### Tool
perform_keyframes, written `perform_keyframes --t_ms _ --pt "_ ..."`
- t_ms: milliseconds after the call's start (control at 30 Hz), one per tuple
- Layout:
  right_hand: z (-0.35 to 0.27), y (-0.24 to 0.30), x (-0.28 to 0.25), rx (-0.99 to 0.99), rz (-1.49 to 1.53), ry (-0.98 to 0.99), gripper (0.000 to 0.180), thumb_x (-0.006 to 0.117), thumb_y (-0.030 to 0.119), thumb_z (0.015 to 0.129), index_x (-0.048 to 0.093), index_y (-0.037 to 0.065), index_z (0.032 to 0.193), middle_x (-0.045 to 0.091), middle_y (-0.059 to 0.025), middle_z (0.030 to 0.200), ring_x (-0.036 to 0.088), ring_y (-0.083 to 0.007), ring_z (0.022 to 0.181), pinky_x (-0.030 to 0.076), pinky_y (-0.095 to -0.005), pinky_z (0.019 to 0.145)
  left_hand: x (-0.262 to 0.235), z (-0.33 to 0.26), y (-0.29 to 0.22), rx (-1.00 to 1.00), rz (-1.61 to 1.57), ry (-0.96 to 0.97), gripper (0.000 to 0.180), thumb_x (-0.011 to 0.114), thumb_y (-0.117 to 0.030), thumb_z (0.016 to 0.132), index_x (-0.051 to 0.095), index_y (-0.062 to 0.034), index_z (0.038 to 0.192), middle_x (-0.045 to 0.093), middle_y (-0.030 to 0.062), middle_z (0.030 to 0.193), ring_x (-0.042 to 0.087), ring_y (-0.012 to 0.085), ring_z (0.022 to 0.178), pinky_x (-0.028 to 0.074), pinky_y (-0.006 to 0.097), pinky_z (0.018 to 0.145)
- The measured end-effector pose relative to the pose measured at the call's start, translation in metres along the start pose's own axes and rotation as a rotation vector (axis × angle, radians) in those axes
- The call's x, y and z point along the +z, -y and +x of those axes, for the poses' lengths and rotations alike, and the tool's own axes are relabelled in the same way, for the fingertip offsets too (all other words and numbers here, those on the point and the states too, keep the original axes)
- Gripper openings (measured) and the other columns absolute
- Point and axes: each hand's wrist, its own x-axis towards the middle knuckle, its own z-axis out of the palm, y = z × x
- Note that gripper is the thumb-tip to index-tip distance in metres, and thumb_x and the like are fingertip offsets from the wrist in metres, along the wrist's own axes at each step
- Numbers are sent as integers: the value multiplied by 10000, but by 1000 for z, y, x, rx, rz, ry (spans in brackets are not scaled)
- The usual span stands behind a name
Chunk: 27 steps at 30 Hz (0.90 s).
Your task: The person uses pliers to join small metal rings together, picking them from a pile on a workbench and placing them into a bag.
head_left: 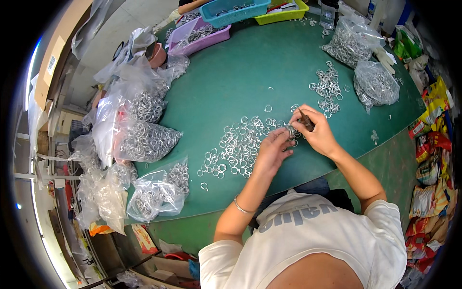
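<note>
Both hands meet over the near right part of the green table. My right hand (316, 132) is closed around a small hand tool with a dark brown handle (306, 120); its working end is hidden at the fingertips. Close beside it, my left hand (273, 151) has its fingers bent in a pinch at small silvery metal rings, partly covered by the fingers. A loose spread of metal rings (239, 147) lies to the left of my left hand. Beyond my right hand is another heap of rings (328, 89). One single ring (268, 108) lies apart, farther off.
Clear plastic bags full of rings (149, 142) line the table's left side, with another bag (159, 192) near the front edge. Two more bags (375, 84) stand at the far right. Purple (202, 42), blue (235, 14) and yellow (284, 15) trays sit at the back.
</note>
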Motion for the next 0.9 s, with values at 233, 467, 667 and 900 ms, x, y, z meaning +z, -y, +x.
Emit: perform_keyframes --t_ms 233,467,667,900 --pt "0 4 -5 150 -38 83 111 592 66 787 557 -31 826 490 -65 716 438 -149 600 340 -275 533 0 -4 -4 815 880 -79 104 618 2 768 621 13 871 588 42 882 530 101 770 406 186 623" --pt "-10 9 -6 167 -468 136 212 607 198 793 545 -4 806 541 -128 692 514 -305 596 385 -378 536 -5 -3 -8 954 812 -188 76 621 7 744 618 13 820 601 70 854 553 139 749 424 232 634" --pt "-21 3 -1 104 -634 159 264 623 249 777 516 10 745 570 -140 686 552 -359 631 396 -434 536 3 -9 -6 1122 964 -263 98 624 36 717 601 21 810 599 86 854 569 163 778 448 258 672" --pt "-22 -2 2 110 -641 168 231 644 198 739 518 10 792 576 -154 709 554 -367 684 407 -452 591 6 -5 8 1225 1108 -156 98 611 60 719 581 33 808 600 99 885 580 172 801 464 272 714"
